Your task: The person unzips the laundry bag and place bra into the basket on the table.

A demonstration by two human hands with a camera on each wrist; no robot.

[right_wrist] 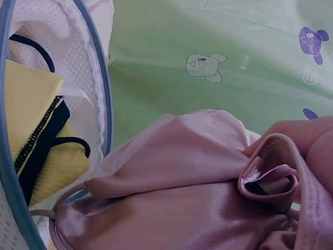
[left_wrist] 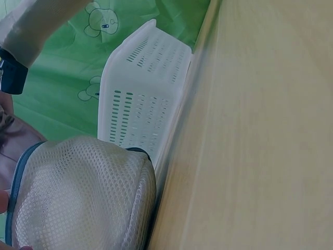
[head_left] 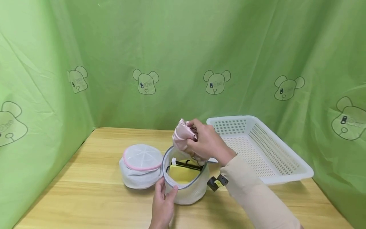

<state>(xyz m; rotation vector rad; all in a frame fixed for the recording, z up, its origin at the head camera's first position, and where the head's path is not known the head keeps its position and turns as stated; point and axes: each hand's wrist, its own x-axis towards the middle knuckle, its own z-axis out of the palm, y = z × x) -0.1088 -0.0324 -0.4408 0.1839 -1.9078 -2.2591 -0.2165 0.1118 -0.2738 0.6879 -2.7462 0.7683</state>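
Right hand pinches pink garment above bag, seemingly so folds clear rim. Left hand grips bag's near edge, likely steadying it. Yellow cloth inside bag; basket right of bag.
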